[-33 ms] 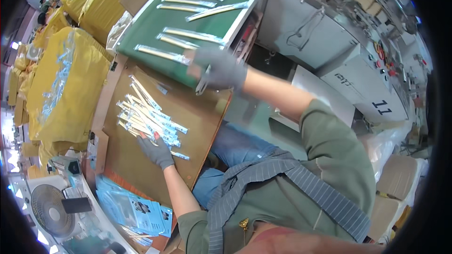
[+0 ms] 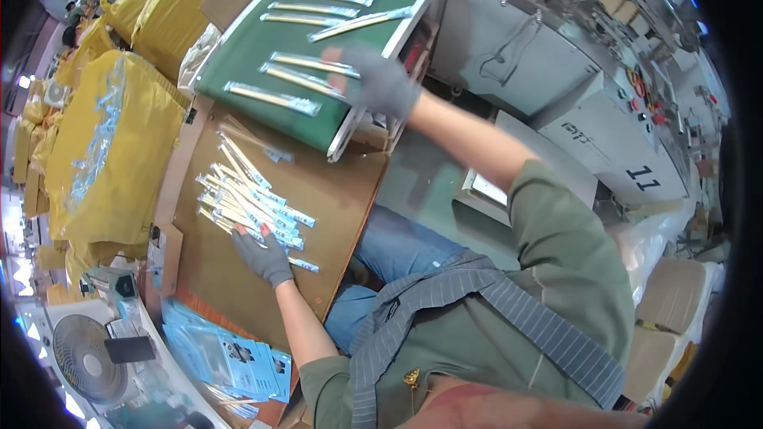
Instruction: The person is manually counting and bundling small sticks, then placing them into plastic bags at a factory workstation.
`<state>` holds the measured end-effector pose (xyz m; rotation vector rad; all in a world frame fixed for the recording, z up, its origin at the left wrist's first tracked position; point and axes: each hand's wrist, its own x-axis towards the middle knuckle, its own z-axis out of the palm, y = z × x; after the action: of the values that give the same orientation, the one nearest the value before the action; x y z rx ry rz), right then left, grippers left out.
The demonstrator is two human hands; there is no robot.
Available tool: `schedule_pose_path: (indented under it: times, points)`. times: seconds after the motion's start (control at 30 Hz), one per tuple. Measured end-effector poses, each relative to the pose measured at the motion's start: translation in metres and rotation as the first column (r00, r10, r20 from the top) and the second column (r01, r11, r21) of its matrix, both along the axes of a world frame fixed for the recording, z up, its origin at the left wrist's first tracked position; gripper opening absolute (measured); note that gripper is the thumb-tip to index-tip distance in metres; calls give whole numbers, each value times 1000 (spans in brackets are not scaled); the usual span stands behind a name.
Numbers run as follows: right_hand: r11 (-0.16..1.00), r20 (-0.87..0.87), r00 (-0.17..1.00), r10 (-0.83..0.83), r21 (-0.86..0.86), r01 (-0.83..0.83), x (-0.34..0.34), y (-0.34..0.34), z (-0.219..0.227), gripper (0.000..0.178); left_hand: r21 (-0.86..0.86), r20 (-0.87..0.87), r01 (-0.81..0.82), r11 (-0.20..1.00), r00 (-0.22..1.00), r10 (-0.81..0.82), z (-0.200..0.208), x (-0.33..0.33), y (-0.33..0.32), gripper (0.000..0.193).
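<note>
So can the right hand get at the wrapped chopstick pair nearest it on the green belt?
Probably yes. The gloved right hand is stretched over the green belt, its fingers by the nearest wrapped chopstick pair, with nothing between. Motion blur hides whether they touch.

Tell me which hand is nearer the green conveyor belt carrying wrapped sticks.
Right. The grey-gloved right hand reaches over the green conveyor belt at its near edge. The grey-gloved left hand rests on the pile of wrapped sticks on the brown board, well below the belt.
</note>
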<state>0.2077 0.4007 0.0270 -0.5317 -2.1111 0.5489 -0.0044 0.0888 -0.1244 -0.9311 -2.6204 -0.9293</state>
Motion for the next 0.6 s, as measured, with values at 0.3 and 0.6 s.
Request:
schedule_pose_path:
  times: [0.3,0.6]
  points:
    - [899,360,827,-432,243,364,9,82,-35,25,-78,-82,12,997,996,-19,-2,-3,-1,64]
    - [964,268,926,-264,105,244,-53,30,-13,49,-86,-12,-30,996,1000,29,-3,-3,2,62]
